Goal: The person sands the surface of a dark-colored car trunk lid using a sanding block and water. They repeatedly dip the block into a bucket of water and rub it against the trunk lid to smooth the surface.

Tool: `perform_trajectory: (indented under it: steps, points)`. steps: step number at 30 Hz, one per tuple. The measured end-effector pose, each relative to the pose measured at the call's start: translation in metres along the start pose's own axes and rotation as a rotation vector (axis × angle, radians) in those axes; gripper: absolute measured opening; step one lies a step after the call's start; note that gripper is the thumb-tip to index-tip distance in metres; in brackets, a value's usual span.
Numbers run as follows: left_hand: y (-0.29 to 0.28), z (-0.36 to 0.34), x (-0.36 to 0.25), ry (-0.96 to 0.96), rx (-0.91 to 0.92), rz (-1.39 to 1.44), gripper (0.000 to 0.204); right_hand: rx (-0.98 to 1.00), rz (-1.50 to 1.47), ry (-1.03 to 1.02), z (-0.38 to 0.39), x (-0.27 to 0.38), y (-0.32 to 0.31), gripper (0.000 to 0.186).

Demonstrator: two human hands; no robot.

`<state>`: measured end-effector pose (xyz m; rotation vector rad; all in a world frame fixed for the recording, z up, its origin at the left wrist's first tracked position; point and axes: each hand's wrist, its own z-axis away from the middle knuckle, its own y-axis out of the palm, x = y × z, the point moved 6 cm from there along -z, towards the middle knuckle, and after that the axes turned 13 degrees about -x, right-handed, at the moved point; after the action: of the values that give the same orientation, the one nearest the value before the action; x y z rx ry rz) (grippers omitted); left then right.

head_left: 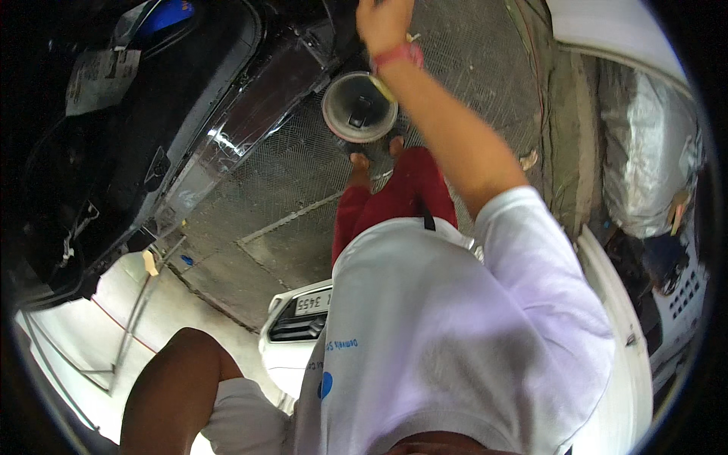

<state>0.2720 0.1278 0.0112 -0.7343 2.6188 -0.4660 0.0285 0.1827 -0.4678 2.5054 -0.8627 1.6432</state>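
My right hand (pixel 384 29), with a pink band at the wrist, is stretched forward to the top edge of the view beside a dark car body (pixel 250 121). Its fingers are partly cut off by that edge, so their grip does not show. Just below the hand, a round bucket (pixel 327 114) with a pale rim stands on the ground by my feet, a dark shape inside it. Something yellow (pixel 384 89) lies at the bucket's rim, next to my wrist. My left arm is bent at the lower left, and my left hand is out of view.
The dark car body's glossy sill (pixel 227 140) runs along the left. A white car (pixel 292 356) is behind me. On the right are a silver-covered bulky object (pixel 648 155) and white panels (pixel 618 334). A thin metal frame (pixel 130 326) stands at lower left.
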Motion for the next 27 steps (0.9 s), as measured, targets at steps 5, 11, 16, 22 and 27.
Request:
perform_trajectory:
  steps: [5, 11, 16, 22, 27]
  points:
    - [0.01, 0.009, -0.019, -0.032, -0.027, -0.07, 0.071, 0.047, -0.087, -0.027, 0.026, -0.004, -0.004, 0.046]
    - [0.019, 0.027, -0.018, -0.049, -0.043, -0.102, 0.072, 0.056, 0.037, 0.101, -0.072, -0.027, 0.033, 0.036]
    - [0.027, 0.051, -0.007, -0.041, -0.108, -0.136, 0.074, 0.099, -0.131, -0.05, 0.035, 0.012, -0.007, 0.043]
    - [0.032, 0.044, 0.007, 0.007, -0.049, -0.121, 0.076, 0.036, 0.04, 0.071, -0.072, -0.025, 0.041, 0.043]
    - [0.034, 0.04, 0.034, 0.077, -0.033, -0.159, 0.077, 0.049, -0.115, -0.001, -0.012, 0.015, 0.012, 0.048]
